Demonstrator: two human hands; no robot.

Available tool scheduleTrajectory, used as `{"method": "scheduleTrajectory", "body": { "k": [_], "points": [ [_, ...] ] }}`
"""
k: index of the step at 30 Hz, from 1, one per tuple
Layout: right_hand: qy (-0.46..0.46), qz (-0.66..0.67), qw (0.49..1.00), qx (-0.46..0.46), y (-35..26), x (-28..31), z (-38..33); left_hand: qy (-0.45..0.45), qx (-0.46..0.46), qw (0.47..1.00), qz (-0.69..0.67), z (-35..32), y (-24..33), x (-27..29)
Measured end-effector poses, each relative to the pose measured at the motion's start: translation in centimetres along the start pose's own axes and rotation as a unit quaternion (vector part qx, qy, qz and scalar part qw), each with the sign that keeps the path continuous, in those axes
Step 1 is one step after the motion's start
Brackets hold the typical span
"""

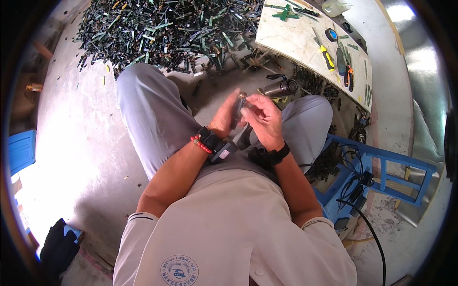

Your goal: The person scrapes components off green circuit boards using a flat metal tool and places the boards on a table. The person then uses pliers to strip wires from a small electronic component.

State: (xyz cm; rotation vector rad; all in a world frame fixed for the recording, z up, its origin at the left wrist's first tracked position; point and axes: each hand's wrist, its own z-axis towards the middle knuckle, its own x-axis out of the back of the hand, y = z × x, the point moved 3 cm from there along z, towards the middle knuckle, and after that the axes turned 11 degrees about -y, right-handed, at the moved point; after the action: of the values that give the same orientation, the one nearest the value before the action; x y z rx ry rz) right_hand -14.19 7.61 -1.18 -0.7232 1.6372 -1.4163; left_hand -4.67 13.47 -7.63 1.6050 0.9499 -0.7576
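Observation:
Between my knees, both hands come together on a small greyish, partly see-through piece (237,110) with a copper-coloured upper end; its exact kind cannot be made out. My left hand (223,116) is closed round it from the left. From the other side my right hand (265,120) pinches it, thumb and fingers pressed against its right side. The piece stands roughly upright, its lower part half covered by the fingers. Just beyond my right hand, a dark metal flask (280,88) lies on its side near my right knee.
A large heap of dark and green strips (167,33) spreads over the floor ahead. At right, a pale low table (300,40) carries a yellow-handled tool (327,58), black tape (331,34) and pliers (349,76). A blue stool (405,164) with a black cable lies beside me.

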Motion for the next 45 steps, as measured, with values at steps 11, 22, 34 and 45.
{"method": "scheduleTrajectory", "body": {
  "k": [11,22,34,45],
  "points": [
    [0.016,-0.002,0.999,-0.043,0.1,0.3,0.3,-0.003,-0.004,1.000,0.015,0.1,0.0,-0.3],
    [0.071,0.051,0.982,-0.170,1.3,1.3,0.5,0.091,0.096,0.991,0.030,0.0,-0.5,0.0],
    [0.078,0.198,0.957,-0.195,2.4,2.8,0.6,-0.027,0.090,0.996,-0.012,0.1,-0.8,-0.4],
    [0.099,0.075,0.973,-0.197,1.6,2.0,0.7,-0.038,0.084,0.996,-0.011,0.0,-0.6,-0.3]
  ]
}}
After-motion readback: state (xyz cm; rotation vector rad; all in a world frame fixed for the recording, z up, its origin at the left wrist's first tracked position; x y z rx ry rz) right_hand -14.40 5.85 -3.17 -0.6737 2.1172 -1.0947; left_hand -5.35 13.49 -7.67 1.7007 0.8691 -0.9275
